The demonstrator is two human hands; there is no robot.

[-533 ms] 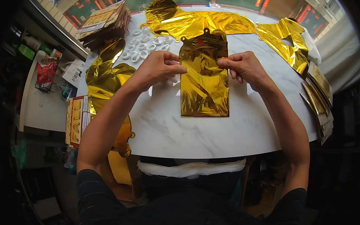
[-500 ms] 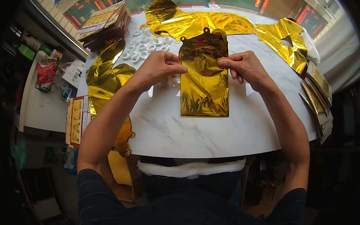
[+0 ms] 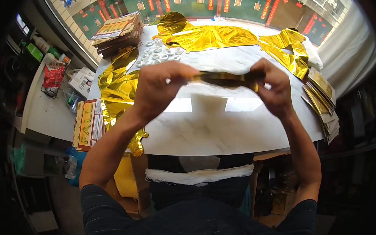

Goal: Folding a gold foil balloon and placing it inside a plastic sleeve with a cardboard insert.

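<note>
"In the upper middle of the frame, what's that?"

"A gold foil balloon (image 3: 226, 77), blurry and edge-on, up over the marble table (image 3: 176, 139). The left hand (image 3: 156, 86) pinches its left end, and the right hand (image 3: 277, 89) pinches its right end."

"Is it heavy?"

"I think it's light, thin and floppy, and a bit slippery. It could crease or tear, so hold it softly by both side edges."
</note>
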